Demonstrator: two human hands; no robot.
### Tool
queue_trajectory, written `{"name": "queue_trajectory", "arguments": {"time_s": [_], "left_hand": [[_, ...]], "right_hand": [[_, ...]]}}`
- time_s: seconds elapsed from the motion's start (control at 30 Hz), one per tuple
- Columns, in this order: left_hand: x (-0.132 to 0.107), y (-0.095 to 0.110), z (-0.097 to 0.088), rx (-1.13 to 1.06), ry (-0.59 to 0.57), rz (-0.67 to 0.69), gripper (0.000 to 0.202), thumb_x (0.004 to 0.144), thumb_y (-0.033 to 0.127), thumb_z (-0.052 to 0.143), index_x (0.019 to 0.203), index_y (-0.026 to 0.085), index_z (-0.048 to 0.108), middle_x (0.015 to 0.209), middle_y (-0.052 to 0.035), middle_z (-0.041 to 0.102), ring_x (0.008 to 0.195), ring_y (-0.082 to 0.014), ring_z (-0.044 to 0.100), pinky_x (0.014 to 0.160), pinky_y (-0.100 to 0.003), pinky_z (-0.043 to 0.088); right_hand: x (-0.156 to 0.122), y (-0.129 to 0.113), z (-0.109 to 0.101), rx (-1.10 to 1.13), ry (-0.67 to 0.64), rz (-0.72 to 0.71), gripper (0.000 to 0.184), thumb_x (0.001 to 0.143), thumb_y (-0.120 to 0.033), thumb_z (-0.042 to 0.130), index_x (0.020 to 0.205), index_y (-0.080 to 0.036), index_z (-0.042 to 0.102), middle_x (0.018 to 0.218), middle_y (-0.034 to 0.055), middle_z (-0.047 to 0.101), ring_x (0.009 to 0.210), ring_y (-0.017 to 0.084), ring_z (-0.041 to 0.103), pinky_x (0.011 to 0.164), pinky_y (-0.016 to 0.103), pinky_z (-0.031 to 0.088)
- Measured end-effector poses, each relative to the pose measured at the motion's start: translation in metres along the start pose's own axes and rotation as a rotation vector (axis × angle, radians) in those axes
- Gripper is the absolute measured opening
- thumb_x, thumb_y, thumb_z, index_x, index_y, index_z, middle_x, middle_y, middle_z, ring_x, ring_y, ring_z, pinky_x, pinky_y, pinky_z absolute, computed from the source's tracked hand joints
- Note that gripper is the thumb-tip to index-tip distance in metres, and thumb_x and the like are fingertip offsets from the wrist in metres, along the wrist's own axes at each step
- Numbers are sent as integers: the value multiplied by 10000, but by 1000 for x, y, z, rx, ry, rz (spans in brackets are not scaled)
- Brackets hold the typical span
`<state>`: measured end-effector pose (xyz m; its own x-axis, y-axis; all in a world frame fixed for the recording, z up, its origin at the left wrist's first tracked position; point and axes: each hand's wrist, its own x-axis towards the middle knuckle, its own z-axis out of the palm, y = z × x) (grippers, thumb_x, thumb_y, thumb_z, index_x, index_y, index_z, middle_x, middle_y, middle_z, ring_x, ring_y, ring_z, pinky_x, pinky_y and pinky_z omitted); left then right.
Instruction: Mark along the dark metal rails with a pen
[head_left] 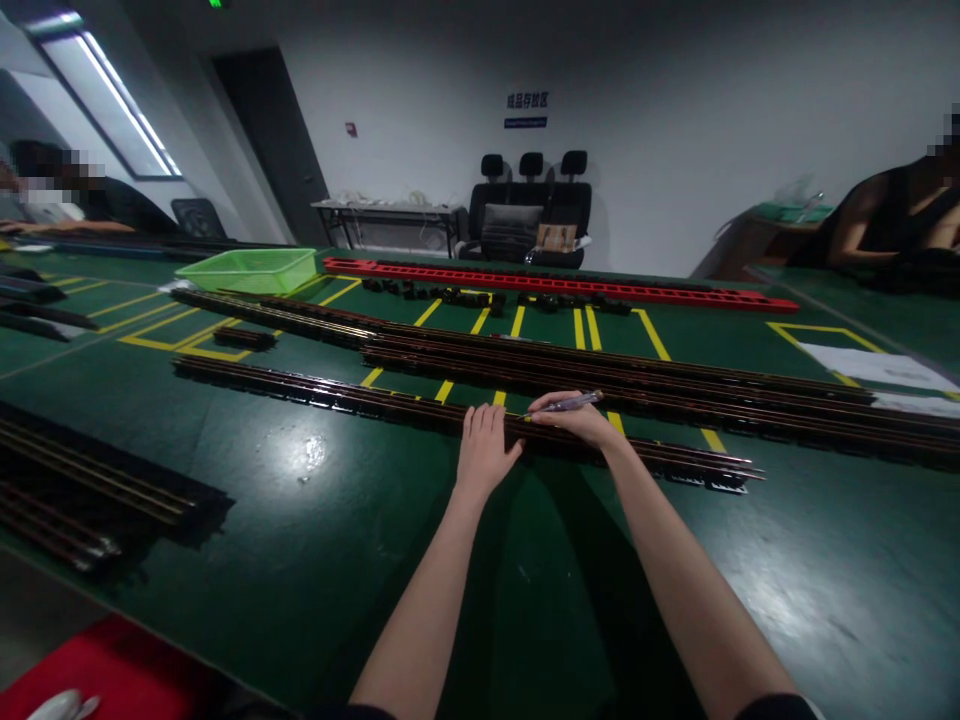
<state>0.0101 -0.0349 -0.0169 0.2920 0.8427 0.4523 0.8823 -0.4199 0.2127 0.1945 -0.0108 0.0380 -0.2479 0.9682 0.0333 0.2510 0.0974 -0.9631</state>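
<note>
My left hand (pixel 484 447) lies flat with its fingers stretched out on a long dark rail (pixel 315 393) that runs across the green table (pixel 315 520). Just to its right, my right hand (pixel 581 420) is closed on a slim pen-like tool (pixel 570 402), whose tip touches the same rail. Several more long dark rails (pixel 600 365) lie side by side behind it.
A long red perforated bar (pixel 555 283) and small dark parts (pixel 480 296) lie at the back, a green tray (pixel 251 270) at back left. More rails (pixel 82 490) sit near left. Other people sit at far left and far right. Yellow lines mark the table.
</note>
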Motion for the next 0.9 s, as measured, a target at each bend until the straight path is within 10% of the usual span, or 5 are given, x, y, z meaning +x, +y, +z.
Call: {"name": "queue_trajectory", "arguments": {"time_s": [0.7,0.9], "left_hand": [[4,16,3,32,64,-133,378,829,310,563,1134,87,566,1191,-157,599,1204,-309,490,1111,-510,288],[5,16,2,37,42,-135,391,812,320,573,1118,79,559,1166,-174,590,1193,-319,477,1110,-510,278]], "right_hand": [[-13,15,12,-134,329,-165,232,791,-419,538,794,-187,527,706,48,658,700,198,644,710,336,495],[-11,19,10,-188,246,-146,209,813,-386,554,764,-183,575,739,69,694,749,214,673,776,346,497]]}}
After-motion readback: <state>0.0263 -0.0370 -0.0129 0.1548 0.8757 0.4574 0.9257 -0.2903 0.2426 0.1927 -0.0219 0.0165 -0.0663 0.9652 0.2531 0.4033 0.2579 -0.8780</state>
